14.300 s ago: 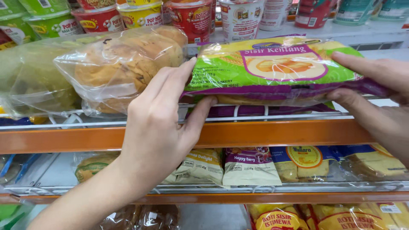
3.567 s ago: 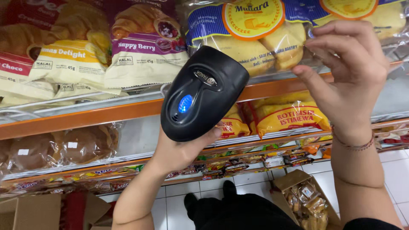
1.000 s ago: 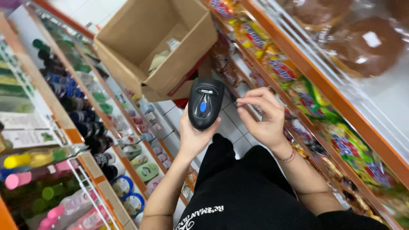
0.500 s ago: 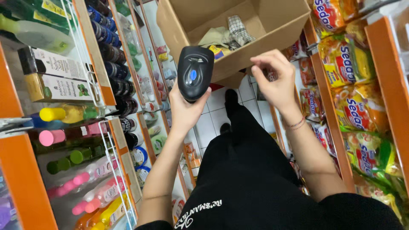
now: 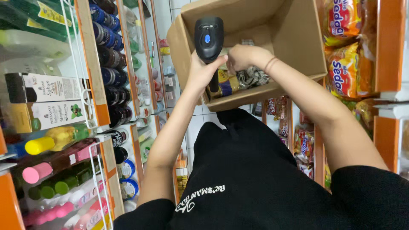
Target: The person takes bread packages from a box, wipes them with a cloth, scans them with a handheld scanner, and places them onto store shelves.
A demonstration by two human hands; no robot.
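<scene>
Left hand [image 5: 203, 73] clamped around black handheld scanner [image 5: 208, 40], upper centre of frame, head raised over the box rim. Right hand [image 5: 243, 57] just beyond it, fingers curled down into open cardboard box [image 5: 298, 38] on packets [image 5: 238, 80]; grip unclear.

The left hand [image 5: 203, 72] gripped a black barcode scanner [image 5: 208, 40] upright at twelve o'clock, while the right hand [image 5: 243, 57] at one o'clock reached among packets [image 5: 245, 80] inside an open cardboard box [image 5: 298, 38] between stocked shelves [image 5: 91, 64].
</scene>
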